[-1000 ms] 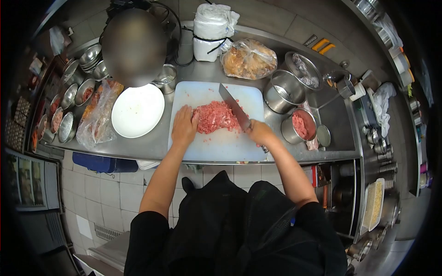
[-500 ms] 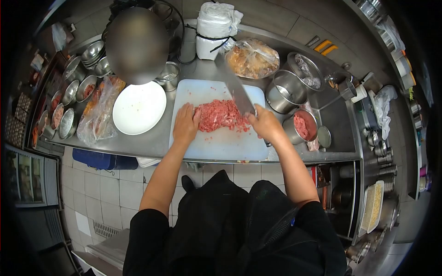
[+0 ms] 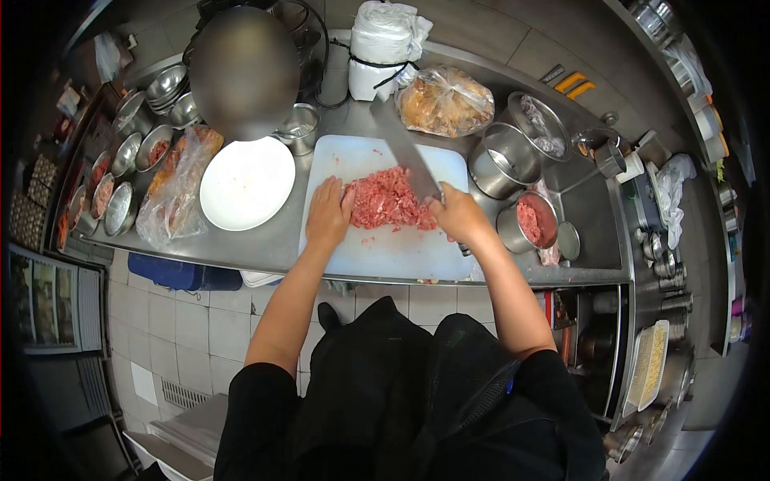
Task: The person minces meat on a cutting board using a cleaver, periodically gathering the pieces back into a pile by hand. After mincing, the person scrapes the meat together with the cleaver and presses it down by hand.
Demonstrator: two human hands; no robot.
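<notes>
A mound of chopped red meat (image 3: pixel 387 200) lies in the middle of a white cutting board (image 3: pixel 393 260). My left hand (image 3: pixel 327 210) rests on the board at the mound's left edge, fingers stretched out and thumb side touching the meat. Wrapped round the handle of a wide-bladed knife (image 3: pixel 411 157) is my right hand (image 3: pixel 461 215), at the right side of the mound. The blade slants up and left, its lower part against the meat and its far end beyond the board's back edge. Most of the handle is hidden by my fingers.
Left of the board lies a white plate (image 3: pixel 247 184), with a plastic bag of food (image 3: pixel 174 196) and several metal bowls beyond. A metal pot (image 3: pixel 504 167) and a container of meat (image 3: pixel 513 228) stand at the right. Behind the board sits a tied food bag (image 3: pixel 447 100).
The knife's far end has swung slightly left, and the blade sits a little further over the meat. My left hand stays beside the mound. The whole view has shifted slightly.
</notes>
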